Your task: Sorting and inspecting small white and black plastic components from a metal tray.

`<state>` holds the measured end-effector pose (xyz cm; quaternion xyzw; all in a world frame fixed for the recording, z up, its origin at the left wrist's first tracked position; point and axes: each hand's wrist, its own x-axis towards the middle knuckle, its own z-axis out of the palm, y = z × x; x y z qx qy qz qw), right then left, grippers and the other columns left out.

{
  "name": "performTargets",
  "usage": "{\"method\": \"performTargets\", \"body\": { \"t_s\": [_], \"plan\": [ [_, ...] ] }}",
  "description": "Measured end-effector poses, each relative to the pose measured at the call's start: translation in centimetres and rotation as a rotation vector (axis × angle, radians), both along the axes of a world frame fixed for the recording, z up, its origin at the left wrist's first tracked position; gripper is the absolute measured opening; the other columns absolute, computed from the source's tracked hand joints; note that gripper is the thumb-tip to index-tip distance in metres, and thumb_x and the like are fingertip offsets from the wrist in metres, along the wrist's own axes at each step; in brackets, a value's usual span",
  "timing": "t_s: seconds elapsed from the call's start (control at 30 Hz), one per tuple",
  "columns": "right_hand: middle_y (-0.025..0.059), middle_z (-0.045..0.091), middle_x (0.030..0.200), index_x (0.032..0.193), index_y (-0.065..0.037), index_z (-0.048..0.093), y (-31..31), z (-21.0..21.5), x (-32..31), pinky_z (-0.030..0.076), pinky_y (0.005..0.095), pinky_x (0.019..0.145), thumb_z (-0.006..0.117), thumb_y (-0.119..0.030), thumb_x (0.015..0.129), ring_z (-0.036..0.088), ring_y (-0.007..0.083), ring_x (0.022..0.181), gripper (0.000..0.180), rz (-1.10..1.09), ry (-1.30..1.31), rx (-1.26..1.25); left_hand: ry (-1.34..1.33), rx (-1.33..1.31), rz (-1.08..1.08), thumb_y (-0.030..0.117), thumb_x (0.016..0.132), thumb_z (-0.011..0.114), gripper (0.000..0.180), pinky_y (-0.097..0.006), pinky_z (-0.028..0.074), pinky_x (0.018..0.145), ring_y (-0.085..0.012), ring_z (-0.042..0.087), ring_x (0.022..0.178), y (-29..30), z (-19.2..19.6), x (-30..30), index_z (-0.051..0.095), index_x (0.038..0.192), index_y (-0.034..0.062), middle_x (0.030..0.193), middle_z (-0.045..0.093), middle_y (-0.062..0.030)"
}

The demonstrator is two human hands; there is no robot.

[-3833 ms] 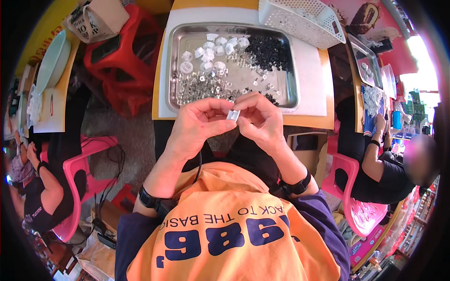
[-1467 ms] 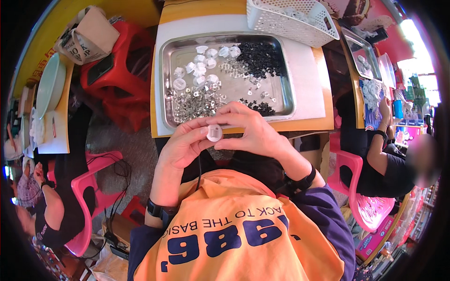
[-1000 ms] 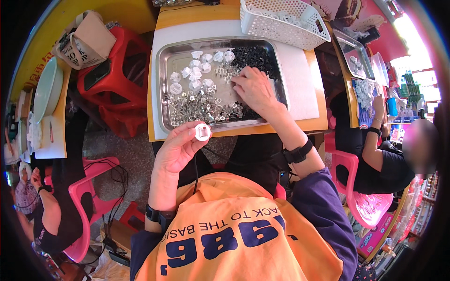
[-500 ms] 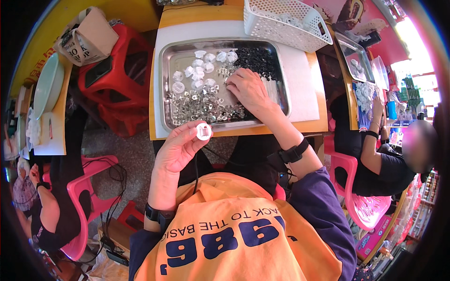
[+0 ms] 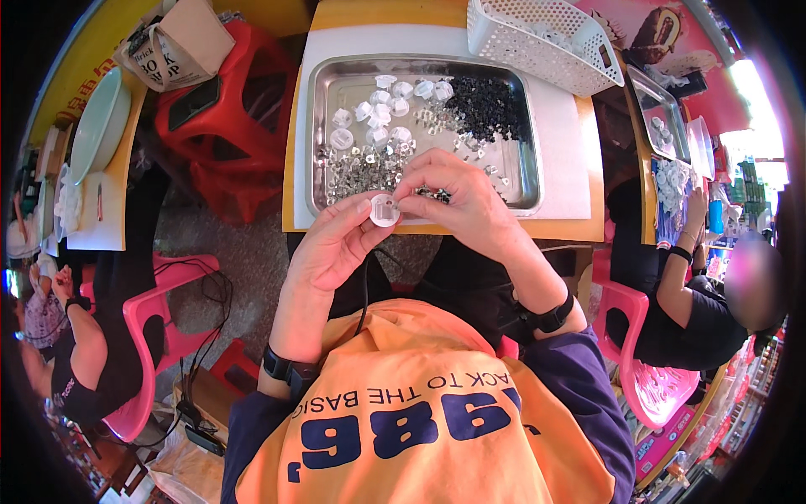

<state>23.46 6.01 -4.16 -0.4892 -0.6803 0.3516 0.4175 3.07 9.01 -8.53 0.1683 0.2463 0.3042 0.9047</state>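
My left hand (image 5: 332, 239) grips a small round white plastic housing (image 5: 384, 212) between thumb and fingers, just over the near edge of a metal tray (image 5: 514, 165). My right hand (image 5: 460, 200) meets it from the right, thumb and forefinger pinched at the housing's rim; anything between those fingertips is too small to make out. In the tray, several white plastic housings (image 5: 379, 111) lie at the upper left. Shiny small metal parts (image 5: 357, 170) are heaped nearest me, partly behind my hands. Small black parts (image 5: 487, 105) fill the far right, with tiny clear pieces (image 5: 437, 119) beside them.
A white perforated basket (image 5: 541, 52) stands on the table's far right corner. Red stools (image 5: 231, 126) with a cloth bag (image 5: 186, 46) are at the left. Another person (image 5: 684, 311) sits at a table on the right, and one more (image 5: 80, 361) on the left.
My right hand has left the middle of the tray and come down to the white housing. My left hand, still holding the housing, has shifted slightly right and up. The view has moved a little.
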Motion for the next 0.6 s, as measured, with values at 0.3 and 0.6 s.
{"method": "performTargets", "body": {
  "t_s": [0.3,0.6],
  "plan": [
    [0.0061,0.054,0.084,0.084,-0.009,0.064,-0.7,0.1,-0.9,0.043,0.0346,0.072,0.068,-0.008,0.072,0.054,0.0246,0.081,0.013,0.018,-0.315,0.33,0.046,0.047,0.033,0.011,0.091,0.055,0.026,-0.028,0.054,0.086,-0.0177,0.063,0.095,-0.2,0.2,0.2,0.057,0.111,-0.0041,0.103,0.063,-0.0117],
    [0.003,0.05,0.085,0.095,-0.011,0.062,-1.7,-0.3,-0.9,0.039,0.0332,0.069,0.067,-0.014,0.071,0.052,0.0203,0.08,0.024,-0.016,-0.517,0.457,0.1,0.064,0.058,0.01,0.09,0.054,0.026,-0.03,0.054,0.084,-0.0183,0.064,0.093,-0.4,1.5,0.8,0.057,0.111,-0.0044,0.102,0.064,-0.0126]
  ]
}}
